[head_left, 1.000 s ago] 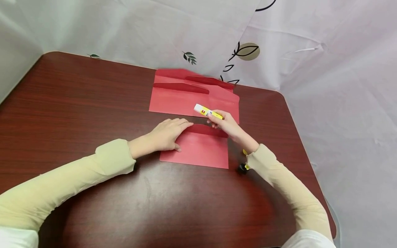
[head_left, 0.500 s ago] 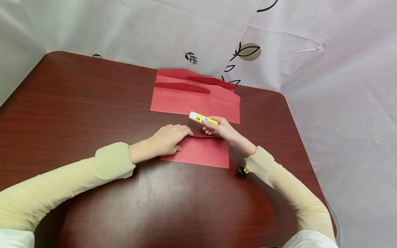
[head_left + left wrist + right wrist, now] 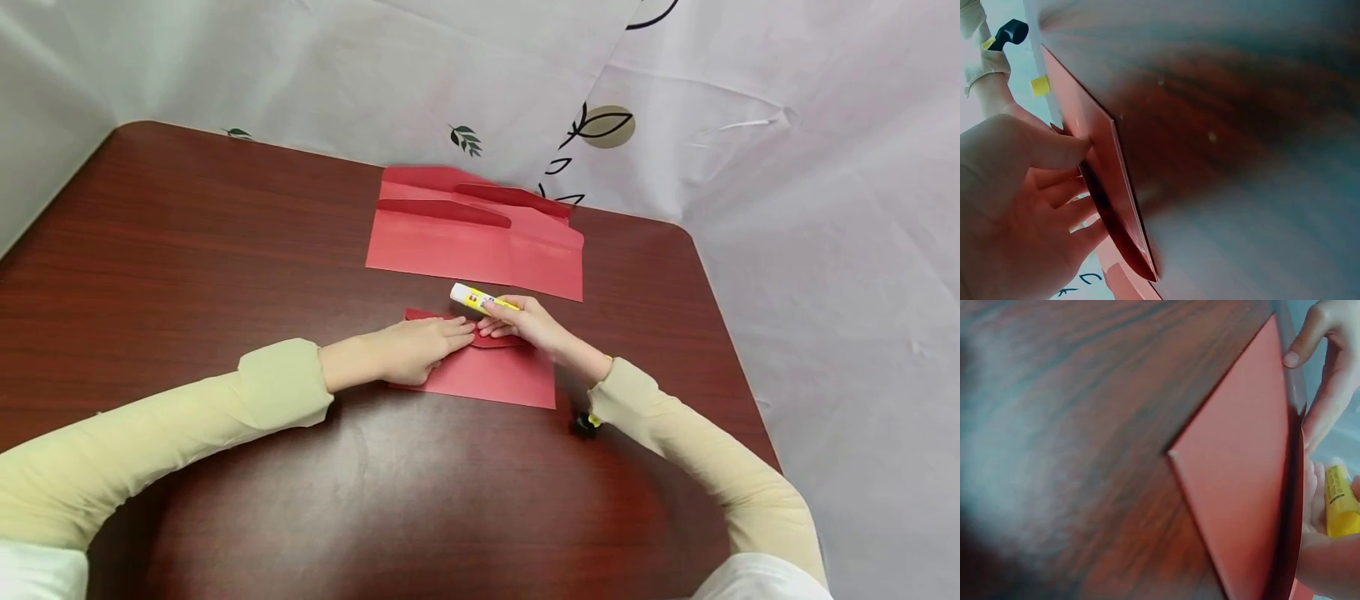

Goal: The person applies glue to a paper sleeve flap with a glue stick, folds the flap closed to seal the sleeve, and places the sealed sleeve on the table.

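Observation:
A red envelope (image 3: 491,377) lies on the table between both hands, its flap (image 3: 497,342) folded toward the near side. My left hand (image 3: 417,347) presses the flap's left part with extended fingers; in the left wrist view its thumb (image 3: 1063,149) touches the envelope's front. The flap's edge (image 3: 1296,512) stands slightly off the envelope body in the right wrist view. A yellow glue stick (image 3: 480,300) with a white end is held in my right hand (image 3: 534,325). That hand's lower fingers touch the flap beside the left fingertips.
Several red envelopes (image 3: 442,246) with raised flaps lie overlapping at the table's back, near the patterned white cloth (image 3: 337,75). A small black object (image 3: 583,426) with a yellow part is near my right wrist.
The flap has come from standing up to folded down over the envelope. Both hands have moved nearer the body and closer together, the glue stick staying in the right hand.

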Motion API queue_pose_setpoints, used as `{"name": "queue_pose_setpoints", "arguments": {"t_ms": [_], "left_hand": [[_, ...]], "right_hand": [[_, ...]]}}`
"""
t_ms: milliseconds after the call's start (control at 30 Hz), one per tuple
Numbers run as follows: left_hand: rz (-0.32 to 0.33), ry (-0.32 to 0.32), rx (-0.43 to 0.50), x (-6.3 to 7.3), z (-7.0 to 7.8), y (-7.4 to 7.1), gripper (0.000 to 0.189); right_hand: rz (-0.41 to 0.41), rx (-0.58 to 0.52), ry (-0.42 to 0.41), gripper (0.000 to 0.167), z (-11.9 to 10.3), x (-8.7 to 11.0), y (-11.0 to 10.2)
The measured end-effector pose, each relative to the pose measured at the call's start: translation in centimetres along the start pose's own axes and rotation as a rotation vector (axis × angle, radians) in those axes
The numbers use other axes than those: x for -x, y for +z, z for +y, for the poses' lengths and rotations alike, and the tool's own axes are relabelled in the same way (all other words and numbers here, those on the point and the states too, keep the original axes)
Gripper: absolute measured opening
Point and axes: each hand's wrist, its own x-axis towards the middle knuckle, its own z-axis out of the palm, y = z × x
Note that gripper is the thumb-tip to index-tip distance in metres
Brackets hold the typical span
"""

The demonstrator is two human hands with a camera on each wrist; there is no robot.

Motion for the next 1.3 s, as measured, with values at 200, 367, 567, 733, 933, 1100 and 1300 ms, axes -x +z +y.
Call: {"name": "queue_pose_setpoints", "arguments": {"t_ms": [200,367,567,733,933,1100,1300], "left_hand": [[-0.088,0.008,-0.007,0.2,-0.1,0.0,0.055],[-0.123,-0.001,-0.036,0.2,-0.1,0.2,0.06],[-0.14,-0.02,-0.032,0.2,-0.1,0.5,0.061],[-0.145,-0.032,-0.033,0.2,0.1,0.6,0.06],[-0.142,-0.054,-0.053,0.1,0.3,0.7,0.06],[-0.11,-0.09,-0.016,0.1,0.3,0.6,0.06],[-0.031,-0.176,0.067,0.2,0.3,0.9,0.06]], "right_hand": [[-0.022,-0.028,-0.027,0.037,0.5,0.1,0.1],[-0.034,-0.026,-0.077,0.034,1.0,0.2,0.1],[-0.048,0.001,-0.123,0.03,1.7,0.5,0.1],[-0.067,-0.006,-0.149,0.029,2.2,0.9,-0.1],[-0.094,-0.006,-0.171,0.027,2.3,1.1,-0.3],[-0.086,0.06,-0.175,0.025,2.1,0.9,-0.4],[-0.087,0.13,-0.179,0.025,2.2,0.5,-0.7]]}}
